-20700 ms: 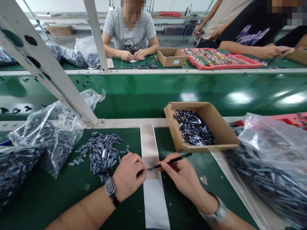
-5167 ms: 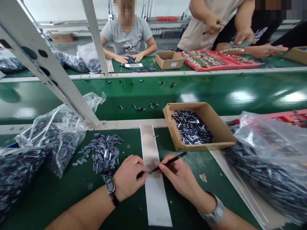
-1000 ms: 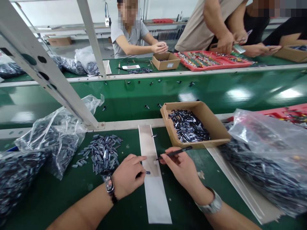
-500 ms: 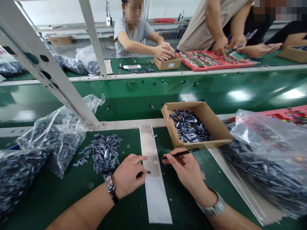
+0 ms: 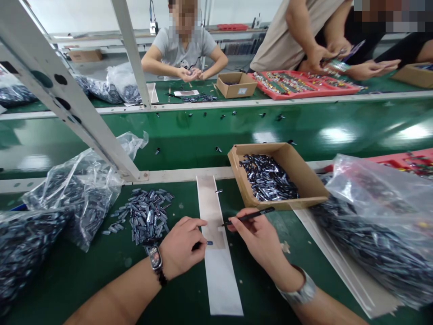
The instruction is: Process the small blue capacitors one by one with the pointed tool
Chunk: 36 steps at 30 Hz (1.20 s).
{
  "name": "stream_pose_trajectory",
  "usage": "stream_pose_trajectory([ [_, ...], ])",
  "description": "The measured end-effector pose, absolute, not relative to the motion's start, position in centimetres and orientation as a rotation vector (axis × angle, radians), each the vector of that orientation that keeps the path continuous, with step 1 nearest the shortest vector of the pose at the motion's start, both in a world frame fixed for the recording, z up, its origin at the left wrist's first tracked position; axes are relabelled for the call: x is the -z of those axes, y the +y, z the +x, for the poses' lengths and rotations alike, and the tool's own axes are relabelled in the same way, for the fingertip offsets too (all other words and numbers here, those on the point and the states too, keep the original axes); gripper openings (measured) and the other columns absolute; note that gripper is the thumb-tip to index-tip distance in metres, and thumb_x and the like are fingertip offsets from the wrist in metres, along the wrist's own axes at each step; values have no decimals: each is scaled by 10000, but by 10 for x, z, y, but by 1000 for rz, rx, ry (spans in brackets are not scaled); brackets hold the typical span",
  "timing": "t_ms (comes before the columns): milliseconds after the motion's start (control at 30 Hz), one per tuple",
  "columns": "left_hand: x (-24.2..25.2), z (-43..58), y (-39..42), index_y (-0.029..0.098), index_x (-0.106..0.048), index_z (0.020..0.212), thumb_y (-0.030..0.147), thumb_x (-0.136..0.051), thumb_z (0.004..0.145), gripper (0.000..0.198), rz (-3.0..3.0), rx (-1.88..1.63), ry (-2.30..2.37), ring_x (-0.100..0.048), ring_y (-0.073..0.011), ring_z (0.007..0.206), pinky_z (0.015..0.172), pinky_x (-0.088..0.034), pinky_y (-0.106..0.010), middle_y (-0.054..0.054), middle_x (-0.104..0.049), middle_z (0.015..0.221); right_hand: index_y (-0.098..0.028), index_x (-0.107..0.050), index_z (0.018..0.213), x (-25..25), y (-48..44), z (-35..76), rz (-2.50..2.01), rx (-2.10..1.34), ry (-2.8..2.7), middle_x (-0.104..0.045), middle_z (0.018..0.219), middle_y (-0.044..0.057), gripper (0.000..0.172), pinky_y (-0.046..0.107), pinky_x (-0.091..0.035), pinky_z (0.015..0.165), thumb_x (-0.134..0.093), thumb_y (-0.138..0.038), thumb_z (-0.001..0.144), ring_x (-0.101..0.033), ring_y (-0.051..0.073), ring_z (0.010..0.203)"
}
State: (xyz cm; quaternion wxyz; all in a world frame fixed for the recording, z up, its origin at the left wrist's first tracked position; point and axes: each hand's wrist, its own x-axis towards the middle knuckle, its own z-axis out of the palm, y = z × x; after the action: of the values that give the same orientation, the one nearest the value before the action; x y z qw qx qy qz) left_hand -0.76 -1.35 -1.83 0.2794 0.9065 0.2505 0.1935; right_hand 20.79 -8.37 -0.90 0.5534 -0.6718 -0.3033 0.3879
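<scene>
My left hand [image 5: 185, 243] rests at the left edge of a long strip [image 5: 223, 284], its index finger laid on the brownish upper part. Its thumb and curled fingers pinch a small dark glossy piece [image 5: 209, 243], whose end pokes out over the strip. In my right hand [image 5: 255, 232] are slim black tweezers [image 5: 252, 215], their tip over the strip's right edge near a small pale patch. Another small shiny piece [image 5: 219, 191] lies across that edge farther up. Left of the strip spreads a pile of similar dark pieces [image 5: 149, 214].
A cardboard box [image 5: 313, 198] with many dark pieces stands behind my right hand. Filled plastic bags [image 5: 77, 194] lie left, another bag [image 5: 372, 225] right. A metal post [image 5: 84, 108] rises at left. Beyond, a green conveyor belt [image 5: 189, 135] carries scattered pieces; co-workers sit opposite.
My right hand has moved slightly left, bringing the tweezers' tip over the strip's edge. My left hand stays put. Belt pieces have shifted right; the co-worker opposite has withdrawn both hands from a box.
</scene>
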Motion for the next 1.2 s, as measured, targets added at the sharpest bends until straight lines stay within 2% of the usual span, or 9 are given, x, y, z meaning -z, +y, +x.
stream_pose_trajectory([
  [267,17,-8,-14,191,-764,782,104,-664,827,140,2428,-478,686,-700,-233,1028,959,-563,-377,-81,-762,1116,-273,-608,793,8,-83,207,-1588,-937,-716,-737,668,19,544,423,-674,638,-877,-706,604,-787,284,618],
  [533,17,-8,-14,193,-762,780,94,-674,822,139,2435,-468,688,-688,-221,986,938,-565,-370,-78,-758,1131,-249,-584,813,14,-83,211,-1532,-969,-622,-773,665,10,590,309,-650,620,-920,-675,580,-791,216,595],
  [733,17,-8,-14,199,-763,770,92,-693,804,133,2427,-478,694,-689,-226,995,933,-568,-365,-74,-760,1121,-260,-581,782,5,-87,206,-1541,-1028,-623,-774,660,9,600,343,-643,603,-920,-700,555,-784,233,578],
  [1000,21,-6,-16,195,-734,702,75,-701,762,138,2435,-577,706,-694,-216,960,912,-574,-350,-70,-767,1108,-278,-586,770,0,-93,193,-1567,-1141,-753,-749,651,4,550,369,-635,644,-855,-737,628,-773,241,625],
  [1200,20,-6,-16,219,-741,706,86,-700,759,149,2436,-521,715,-692,-214,963,922,-570,-348,-51,-770,1076,-274,-594,765,1,-93,192,-1573,-1140,-810,-734,651,2,513,370,-626,638,-837,-716,669,-758,239,634],
])
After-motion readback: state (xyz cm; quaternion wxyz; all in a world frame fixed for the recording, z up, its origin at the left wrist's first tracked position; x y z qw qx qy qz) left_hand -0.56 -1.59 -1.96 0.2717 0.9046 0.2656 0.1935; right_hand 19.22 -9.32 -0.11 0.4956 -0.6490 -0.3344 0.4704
